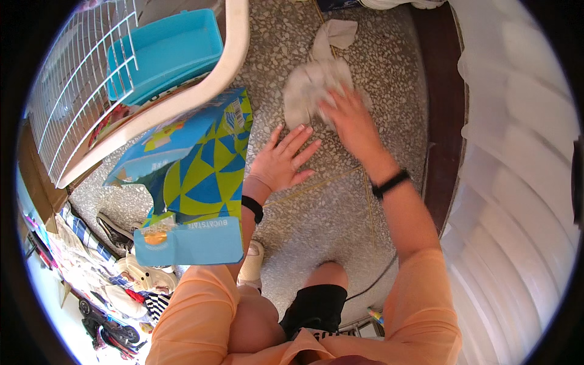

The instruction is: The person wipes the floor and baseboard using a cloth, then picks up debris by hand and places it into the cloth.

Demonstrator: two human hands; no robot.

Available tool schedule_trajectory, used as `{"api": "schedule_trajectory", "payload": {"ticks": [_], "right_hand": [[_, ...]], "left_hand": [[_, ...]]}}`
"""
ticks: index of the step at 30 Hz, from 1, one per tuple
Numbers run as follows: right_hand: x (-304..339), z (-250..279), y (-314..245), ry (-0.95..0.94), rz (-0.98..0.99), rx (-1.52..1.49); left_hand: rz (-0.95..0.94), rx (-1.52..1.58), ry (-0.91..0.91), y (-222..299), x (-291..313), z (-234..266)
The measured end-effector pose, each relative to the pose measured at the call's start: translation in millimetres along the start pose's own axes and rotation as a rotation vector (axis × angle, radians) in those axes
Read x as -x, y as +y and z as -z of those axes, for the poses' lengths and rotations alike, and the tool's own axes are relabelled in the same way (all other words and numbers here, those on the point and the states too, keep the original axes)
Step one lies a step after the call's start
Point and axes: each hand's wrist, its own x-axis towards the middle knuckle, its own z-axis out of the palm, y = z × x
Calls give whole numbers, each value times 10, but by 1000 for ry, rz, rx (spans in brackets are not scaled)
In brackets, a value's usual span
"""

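Observation:
A crumpled off-white cloth [303, 91] lies on the speckled stone floor ahead of me, blurred by motion, with a narrow tail stretching away from me. My right hand [353, 118] presses onto its right side, fingers extended and spread, slightly blurred. Just left of it, my left hand [281, 161] is open above the floor, palm down. Its fingertips are close to the cloth's near edge; whether they touch it I cannot tell. Beside my left wrist stands a blue and green patterned bag or box [210, 158] with a light blue flap [188, 242].
At the upper left, a white-rimmed wire cage [85, 79] contains a turquoise tray [167, 52]. Pale translucent plastic [511, 182] and a dark brown strip [439, 152] border the right side. Shoes [143, 274] and clothes lie at the lower left. A dark cable [377, 281] runs across the floor.

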Motion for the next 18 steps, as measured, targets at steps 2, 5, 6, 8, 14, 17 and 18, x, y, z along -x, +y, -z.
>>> {"api": "schedule_trajectory", "payload": {"ticks": [2, 5, 6, 8, 14, 17, 18], "right_hand": [[-700, -50, 102, 154, 13, -13], [-1260, -62, 152, 228, -11, -5], [-1289, -60, 160, 242, -40, 27], [-1081, -86, 73, 178, 30, -5], [699, 54, -229, -141, -46, -111], [1252, 6, -267, -216, -178, -242], [1212, -23, -203, -216, -173, -243]], "left_hand": [[-3, -8, 16, -42, 24, -13], [4, 6, 11, 8, -25, -13], [0, 14, 7, 18, -87, -6], [1, 21, -12, -9, -39, 10], [8, 52, 50, -40, 57, 30], [12, 44, 48, -4, 8, 32], [7, 42, 44, -11, 5, 36]]}}
